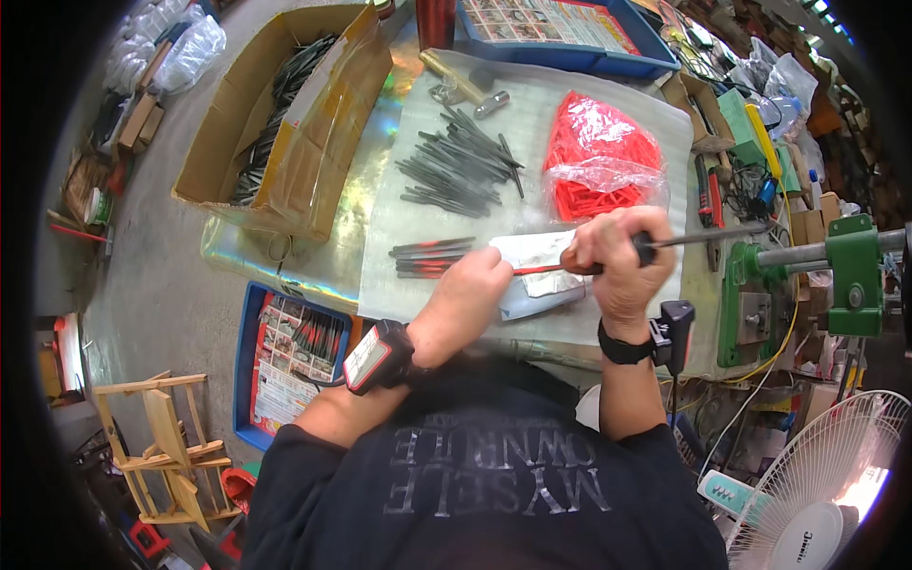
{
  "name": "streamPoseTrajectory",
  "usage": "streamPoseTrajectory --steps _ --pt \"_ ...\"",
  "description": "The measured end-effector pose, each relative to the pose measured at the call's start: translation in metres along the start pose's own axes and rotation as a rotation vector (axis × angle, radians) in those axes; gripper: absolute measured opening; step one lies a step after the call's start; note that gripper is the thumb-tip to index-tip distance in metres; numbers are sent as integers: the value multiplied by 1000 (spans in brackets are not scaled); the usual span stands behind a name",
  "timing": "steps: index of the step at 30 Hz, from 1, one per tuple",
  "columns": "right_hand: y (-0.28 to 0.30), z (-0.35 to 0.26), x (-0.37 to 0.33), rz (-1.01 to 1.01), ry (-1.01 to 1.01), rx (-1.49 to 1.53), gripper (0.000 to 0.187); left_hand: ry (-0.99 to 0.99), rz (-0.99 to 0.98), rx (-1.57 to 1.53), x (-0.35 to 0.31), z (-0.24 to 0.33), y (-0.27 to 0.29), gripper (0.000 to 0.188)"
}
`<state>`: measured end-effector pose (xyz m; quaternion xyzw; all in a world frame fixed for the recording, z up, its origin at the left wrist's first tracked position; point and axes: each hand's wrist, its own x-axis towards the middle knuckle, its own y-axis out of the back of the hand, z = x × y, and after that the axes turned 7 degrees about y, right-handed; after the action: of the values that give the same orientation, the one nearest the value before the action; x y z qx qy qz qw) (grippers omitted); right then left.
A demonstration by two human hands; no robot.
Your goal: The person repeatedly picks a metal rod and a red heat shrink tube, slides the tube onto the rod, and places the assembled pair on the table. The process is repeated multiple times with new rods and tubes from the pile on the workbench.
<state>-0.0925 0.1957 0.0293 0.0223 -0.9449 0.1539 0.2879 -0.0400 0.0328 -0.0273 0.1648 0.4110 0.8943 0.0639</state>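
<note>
My left hand (465, 287) is closed in a pinch on one end of a thin red-and-black strip (537, 270). The strip spans to my right hand (624, 255), which is wrapped round a black-handled tool with a long dark shaft (708, 236) pointing right; its exact kind is unclear. Beneath the strip lies a crumpled white cloth or paper (543, 252). Several black strips with red parts (432, 256) lie in a row left of my left hand. Beyond them is a pile of plain dark strips (456, 166). A clear plastic bag of red pieces (603, 157) sits beyond my right hand.
An open cardboard box (323, 142) of dark strips stands at the left. A hammer (465, 85) lies at the back. Blue trays (249, 370) sit at lower left and far back. At right are a green metal press (746, 304), pliers (705, 190) and a white fan (817, 494).
</note>
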Motion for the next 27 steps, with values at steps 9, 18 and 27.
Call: streamPoseTrajectory --steps 9,18,27 --pt "7 37 -21 34 -276 -229 16 35 78 -77 3 3 -2 7" --pt "-9 5 -1 -136 -68 -18 16 77 116 -188 2 0 -5 3" --pt "-25 17 -7 -328 155 -382 15 123 109 -248 0 2 -2 4"
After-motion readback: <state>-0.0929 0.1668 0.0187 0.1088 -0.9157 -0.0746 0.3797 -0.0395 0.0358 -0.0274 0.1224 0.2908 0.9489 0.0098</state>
